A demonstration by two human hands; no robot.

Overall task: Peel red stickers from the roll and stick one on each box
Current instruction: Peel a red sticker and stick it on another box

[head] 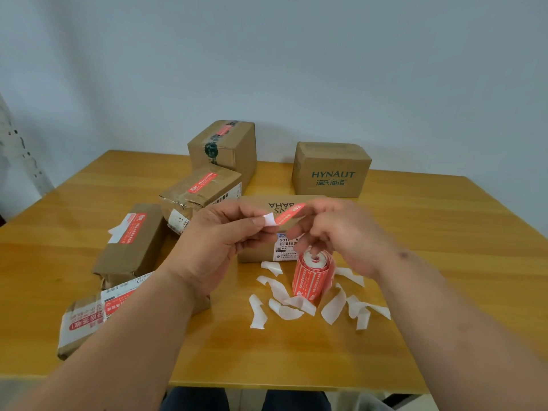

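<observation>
Both hands were up over the flat box [255, 203], the left hand [219, 241] pinching the white backing tab [269, 218] and the blurred right hand [341, 232] gripping the far end of the red sticker [289, 213], whose long axis ran up and right between them. The glossy strip hung directly above that matte cardboard lid, so the stick-down looked like a short drop. The roll [312, 277] stood upright just in front of the box among curled white backing scraps [281, 307] on the wooden table [415, 247].

I've got one view only — head cam, wide-angle, looking fwd and down over the wooden table [415, 336]. It sits close above both forearms; far table edge and blank wall [326, 54] fill the top — no 2nd view to overlap.
</observation>
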